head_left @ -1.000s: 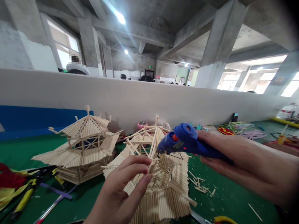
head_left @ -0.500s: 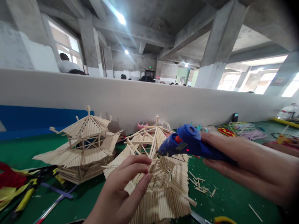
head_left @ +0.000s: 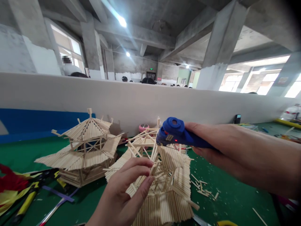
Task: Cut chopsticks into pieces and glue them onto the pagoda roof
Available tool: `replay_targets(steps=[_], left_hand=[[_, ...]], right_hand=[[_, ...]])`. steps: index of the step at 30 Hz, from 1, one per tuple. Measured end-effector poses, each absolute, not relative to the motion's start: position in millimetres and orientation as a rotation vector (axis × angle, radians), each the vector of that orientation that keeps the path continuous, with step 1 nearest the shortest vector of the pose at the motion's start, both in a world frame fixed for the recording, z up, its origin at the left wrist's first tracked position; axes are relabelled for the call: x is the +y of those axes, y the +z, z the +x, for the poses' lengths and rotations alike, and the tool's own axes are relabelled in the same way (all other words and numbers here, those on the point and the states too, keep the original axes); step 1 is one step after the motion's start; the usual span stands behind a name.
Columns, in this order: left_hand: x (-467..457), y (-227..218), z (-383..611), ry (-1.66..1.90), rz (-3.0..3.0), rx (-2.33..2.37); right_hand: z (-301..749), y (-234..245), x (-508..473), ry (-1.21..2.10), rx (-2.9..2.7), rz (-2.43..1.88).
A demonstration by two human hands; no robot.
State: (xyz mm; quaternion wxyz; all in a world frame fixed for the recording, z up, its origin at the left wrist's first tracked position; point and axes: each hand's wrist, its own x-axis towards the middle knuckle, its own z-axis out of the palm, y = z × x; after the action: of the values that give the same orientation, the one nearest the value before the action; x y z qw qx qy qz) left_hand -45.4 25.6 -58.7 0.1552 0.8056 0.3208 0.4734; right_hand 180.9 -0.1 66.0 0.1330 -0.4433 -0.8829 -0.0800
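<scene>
My left hand point(head_left: 122, 194) pinches a short wooden stick point(head_left: 154, 168) against the roof of the near stick pagoda point(head_left: 164, 185), thumb and forefinger closed on it. My right hand point(head_left: 211, 144) grips a blue glue gun point(head_left: 175, 133), its nozzle pointing left at the top frame of that pagoda, above the pinched stick. A second stick pagoda point(head_left: 84, 147), with two finished roof tiers, stands to the left on the green table point(head_left: 225, 194).
Yellow-handled tools point(head_left: 25, 201) and red and yellow material point(head_left: 9, 185) lie at the left. Loose stick offcuts point(head_left: 202, 188) are scattered right of the near pagoda. A grey partition point(head_left: 141, 100) runs behind the table, with people beyond it. Coloured supplies point(head_left: 287, 136) sit at far right.
My right hand has lifted the glue gun up and to the left, closer to the pagoda's top. My left hand keeps its pinch in the same spot.
</scene>
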Motion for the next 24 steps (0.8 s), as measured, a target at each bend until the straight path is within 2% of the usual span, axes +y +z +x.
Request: replay_targets(steps=[6,12,24], left_hand=[[27,-61,-48,1.331,2.317,0.936],[25,-59,-46,1.341,2.33,0.939],[26,-61,-47,1.346,2.339,0.947]], right_hand=[[173,80,-3,-0.111,-2.764,-1.248],[172,86,7,-0.213,-2.662,-1.338],[174,86,13,-0.156,-2.675,-1.327]])
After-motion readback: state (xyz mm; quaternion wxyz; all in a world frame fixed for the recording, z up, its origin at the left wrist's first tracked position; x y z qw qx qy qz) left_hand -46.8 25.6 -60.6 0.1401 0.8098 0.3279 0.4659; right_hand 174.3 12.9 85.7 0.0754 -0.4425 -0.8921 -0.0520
